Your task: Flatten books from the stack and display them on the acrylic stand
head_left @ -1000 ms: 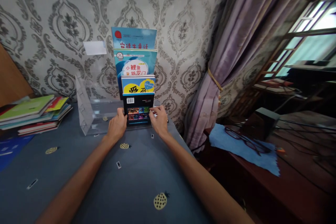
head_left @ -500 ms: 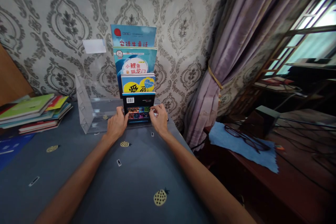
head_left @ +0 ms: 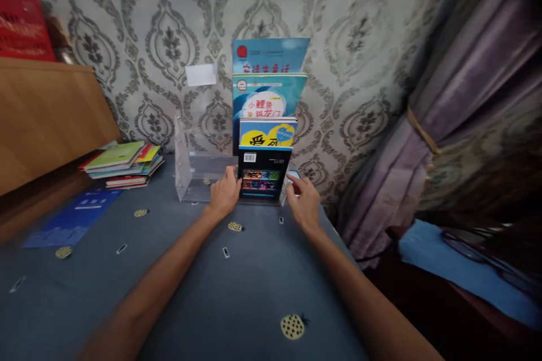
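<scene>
A black book (head_left: 265, 177) with a barcode stands upright in the front tier of a clear acrylic rack (head_left: 183, 172). Behind it rise a yellow-and-blue book (head_left: 267, 134), a teal book (head_left: 292, 90) and a taller blue book (head_left: 292, 51), stepped upward. My left hand (head_left: 226, 190) is closed at the black book's left edge, the thumb against it. Just off the right edge, beside the rack's right end, my right hand (head_left: 304, 200) has its thumb and index finger apart with nothing visible between them.
A pile of books (head_left: 121, 163) lies left of the rack, with a blue folder-like item (head_left: 80, 217) in front. A wooden cabinet (head_left: 51, 124) borders the left. At right hang a tied curtain (head_left: 381, 169) and a blue cloth (head_left: 457, 271) with glasses (head_left: 466, 245).
My right hand has come off the black book's right edge and moved slightly right. My left hand stays at the left edge. The view has turned left, bringing the cabinet into sight.
</scene>
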The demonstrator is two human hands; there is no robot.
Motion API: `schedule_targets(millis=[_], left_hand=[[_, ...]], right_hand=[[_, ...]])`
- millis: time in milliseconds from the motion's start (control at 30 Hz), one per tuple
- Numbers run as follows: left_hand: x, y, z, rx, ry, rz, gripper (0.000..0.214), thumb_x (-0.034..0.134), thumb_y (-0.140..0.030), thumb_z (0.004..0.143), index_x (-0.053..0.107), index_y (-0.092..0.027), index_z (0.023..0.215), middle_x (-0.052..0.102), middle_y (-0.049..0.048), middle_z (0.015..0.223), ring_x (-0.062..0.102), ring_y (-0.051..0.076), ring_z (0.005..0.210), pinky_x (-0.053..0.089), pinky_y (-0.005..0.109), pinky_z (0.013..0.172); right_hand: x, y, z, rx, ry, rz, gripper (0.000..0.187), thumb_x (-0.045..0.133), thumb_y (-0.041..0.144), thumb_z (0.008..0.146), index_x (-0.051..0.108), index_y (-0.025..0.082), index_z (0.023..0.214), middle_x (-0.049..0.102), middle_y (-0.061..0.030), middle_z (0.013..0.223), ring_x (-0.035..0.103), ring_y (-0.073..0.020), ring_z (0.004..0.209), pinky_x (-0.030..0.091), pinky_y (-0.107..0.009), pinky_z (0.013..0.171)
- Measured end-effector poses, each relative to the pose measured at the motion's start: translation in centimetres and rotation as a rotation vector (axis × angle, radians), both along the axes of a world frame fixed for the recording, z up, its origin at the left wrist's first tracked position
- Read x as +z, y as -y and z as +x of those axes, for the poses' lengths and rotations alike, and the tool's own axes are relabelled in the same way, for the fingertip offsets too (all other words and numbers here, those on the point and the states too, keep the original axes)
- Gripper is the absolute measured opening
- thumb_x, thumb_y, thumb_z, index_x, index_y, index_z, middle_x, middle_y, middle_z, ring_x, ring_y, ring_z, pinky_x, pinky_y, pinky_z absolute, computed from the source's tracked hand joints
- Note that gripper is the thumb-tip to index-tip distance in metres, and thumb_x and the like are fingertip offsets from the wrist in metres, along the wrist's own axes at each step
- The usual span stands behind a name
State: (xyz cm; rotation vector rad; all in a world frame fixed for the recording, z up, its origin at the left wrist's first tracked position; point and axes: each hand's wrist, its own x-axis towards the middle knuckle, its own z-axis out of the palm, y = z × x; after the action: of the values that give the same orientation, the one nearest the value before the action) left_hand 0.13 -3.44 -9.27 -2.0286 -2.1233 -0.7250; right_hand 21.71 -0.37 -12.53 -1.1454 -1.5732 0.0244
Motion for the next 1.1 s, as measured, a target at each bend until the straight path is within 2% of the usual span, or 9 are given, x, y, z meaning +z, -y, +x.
schedule_targets(millis=[133, 300, 633, 767, 967, 1100], left_hand=[[0.2, 0.2, -0.3, 0.006, 0.002, -0.030, 0.032, 0.043, -0.033, 0.103, 0.041, -0.019, 0.132, 0.071, 0.0129, 0.118, 0.070, 0.026, 0.107, 0.048, 0.031, 0.080], [0.3, 0.1, -0.4, 0.012, 0.013, -0.077, 0.033, 0.037, -0.037, 0.105, 0.045, -0.017, 0.130, 0.075, 0.0110, 0.101, 0.072, 0.026, 0.096, 0.048, 0.032, 0.078], [0.0, -0.4, -0.7, -0.003, -0.021, 0.003, 0.027, 0.038, -0.038, 0.104, 0.061, -0.023, 0.106, 0.074, 0.0063, 0.090, 0.069, 0.025, 0.086, 0.039, 0.029, 0.066], [0.0, -0.5, -0.8, -0.016, -0.037, 0.028, 0.027, 0.038, -0.036, 0.104, 0.062, -0.023, 0.101, 0.074, 0.0058, 0.089, 0.068, 0.024, 0.084, 0.035, 0.029, 0.063], [-0.1, -0.2, -0.9, -0.012, -0.077, 0.027, 0.029, 0.035, -0.039, 0.104, 0.059, -0.022, 0.102, 0.073, 0.0064, 0.088, 0.068, 0.026, 0.082, 0.032, 0.030, 0.060], [0.0, 0.3, -0.6, -0.015, -0.022, 0.071, 0.027, 0.040, -0.041, 0.102, 0.056, -0.021, 0.108, 0.073, 0.0072, 0.096, 0.069, 0.028, 0.087, 0.036, 0.031, 0.061]], right_hand=[[-0.2, 0.1, -0.1, 0.006, 0.012, -0.012, 0.038, 0.047, 0.028, 0.086, 0.074, 0.019, 0.111, 0.058, -0.0034, 0.078, 0.056, -0.0187, 0.066, 0.046, -0.033, 0.067], [-0.1, 0.6, -0.5, 0.018, -0.003, -0.064, 0.041, 0.045, 0.026, 0.087, 0.071, 0.017, 0.117, 0.059, -0.0058, 0.088, 0.058, -0.0195, 0.072, 0.050, -0.033, 0.070], [-0.8, 0.6, -1.2, 0.064, -0.012, -0.112, 0.044, 0.044, 0.021, 0.087, 0.066, 0.018, 0.125, 0.055, -0.0052, 0.090, 0.058, -0.0199, 0.080, 0.052, -0.031, 0.072], [-1.2, 0.9, -1.8, 0.052, 0.007, -0.110, 0.050, 0.043, 0.018, 0.087, 0.060, 0.011, 0.133, 0.057, -0.0091, 0.095, 0.059, -0.0227, 0.086, 0.053, -0.034, 0.077], [-1.8, 2.3, -3.1, 0.036, -0.074, -0.062, 0.053, 0.042, 0.014, 0.087, 0.048, 0.014, 0.139, 0.060, -0.0125, 0.109, 0.061, -0.0234, 0.097, 0.054, -0.038, 0.089], [-1.7, 3.5, -4.1, 0.091, -0.066, -0.018, 0.045, 0.042, 0.014, 0.088, 0.049, 0.015, 0.132, 0.061, -0.0122, 0.109, 0.062, -0.0233, 0.101, 0.053, -0.039, 0.092]])
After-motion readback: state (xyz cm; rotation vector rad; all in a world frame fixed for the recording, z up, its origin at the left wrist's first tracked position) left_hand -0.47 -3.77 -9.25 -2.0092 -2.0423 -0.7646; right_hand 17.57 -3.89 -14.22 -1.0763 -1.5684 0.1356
